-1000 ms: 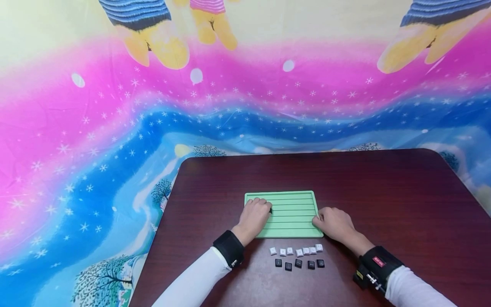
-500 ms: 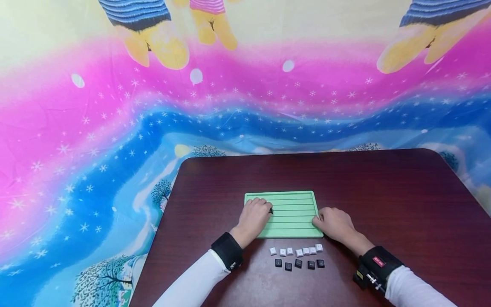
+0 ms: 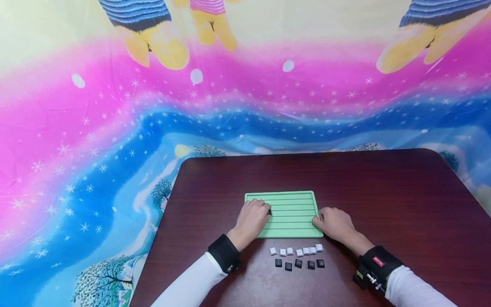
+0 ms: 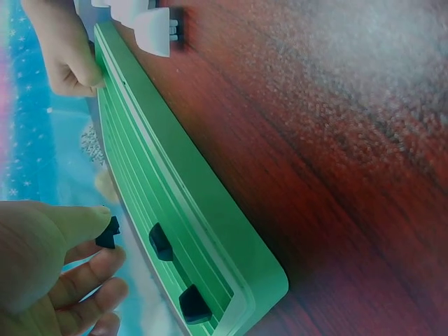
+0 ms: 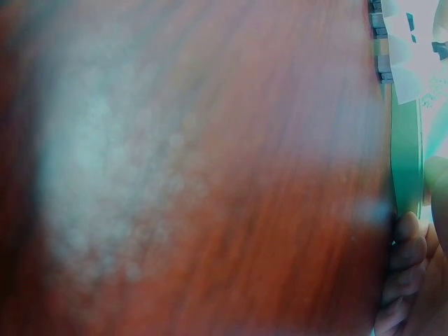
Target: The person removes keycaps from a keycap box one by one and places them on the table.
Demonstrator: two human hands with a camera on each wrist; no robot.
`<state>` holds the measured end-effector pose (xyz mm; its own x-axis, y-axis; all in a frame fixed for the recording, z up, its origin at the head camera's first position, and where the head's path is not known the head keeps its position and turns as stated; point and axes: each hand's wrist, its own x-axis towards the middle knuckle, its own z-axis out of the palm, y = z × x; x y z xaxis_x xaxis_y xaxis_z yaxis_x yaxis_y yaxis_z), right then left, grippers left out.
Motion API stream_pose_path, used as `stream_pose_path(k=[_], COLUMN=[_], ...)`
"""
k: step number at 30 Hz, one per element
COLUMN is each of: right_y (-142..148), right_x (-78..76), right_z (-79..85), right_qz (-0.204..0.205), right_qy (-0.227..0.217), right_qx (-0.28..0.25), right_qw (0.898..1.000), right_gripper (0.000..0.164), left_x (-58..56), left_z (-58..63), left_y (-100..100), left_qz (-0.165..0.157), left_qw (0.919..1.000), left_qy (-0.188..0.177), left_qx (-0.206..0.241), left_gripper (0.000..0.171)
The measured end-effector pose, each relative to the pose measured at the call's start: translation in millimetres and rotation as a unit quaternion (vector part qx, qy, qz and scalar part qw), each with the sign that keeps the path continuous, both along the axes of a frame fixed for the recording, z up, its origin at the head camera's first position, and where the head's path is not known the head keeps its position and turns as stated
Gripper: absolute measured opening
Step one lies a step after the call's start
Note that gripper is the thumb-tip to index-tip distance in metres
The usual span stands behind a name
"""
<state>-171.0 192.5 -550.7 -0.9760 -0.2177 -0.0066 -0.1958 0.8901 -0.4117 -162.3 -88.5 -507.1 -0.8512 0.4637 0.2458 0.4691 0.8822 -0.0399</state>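
Observation:
My left hand (image 3: 251,217) is over the left part of a green ridged tray (image 3: 295,232) and pinches a black keycap (image 4: 107,234) between thumb and fingers. Two more black keycaps sit inside the tray in the left wrist view, one (image 4: 160,242) farther along and one (image 4: 194,304) by the near corner; from the head view my hand hides them. At the tray's right side my right hand (image 3: 336,224) grips the rim, thumb on top and the other fingers curled low against the outer side.
In front of the tray lies a row of several white keycaps (image 3: 299,253). Nearer still is a loose row of several black keycaps (image 3: 298,263). All rest on a dark red-brown table (image 3: 395,192), with a printed cloth (image 3: 245,98) hanging behind it.
My left hand has shifted very slightly toward me over the tray, its wrist a little left and the black keycap still in its fingers. The right hand and the tray stay put.

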Motion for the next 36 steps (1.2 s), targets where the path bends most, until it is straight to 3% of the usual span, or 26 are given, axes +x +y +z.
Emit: stream_pose_path(k=[16,28,36], right_y=[-0.4,0.1,0.1], right_x=[-1.2,-0.7,-0.7], right_z=[1.0,0.0,0.0], right_qz=[-0.001,0.000,0.000], right_qy=[-0.001,-0.002,0.000], right_qx=[0.005,0.002,-0.001], right_qw=[1.000,1.000,1.000], right_gripper=[0.041,0.041,0.041], left_x=[11.1,20.3,24.3], left_z=[7.0,4.1,4.6], left_y=[-3.7,-6.9,-9.9], left_qz=[-0.001,-0.017,-0.008], left_qw=[0.9999,0.9994,0.9993], left_qy=[-0.009,0.002,-0.006], left_qx=[0.012,0.031,0.035], left_gripper=[0.010,0.010,0.011])
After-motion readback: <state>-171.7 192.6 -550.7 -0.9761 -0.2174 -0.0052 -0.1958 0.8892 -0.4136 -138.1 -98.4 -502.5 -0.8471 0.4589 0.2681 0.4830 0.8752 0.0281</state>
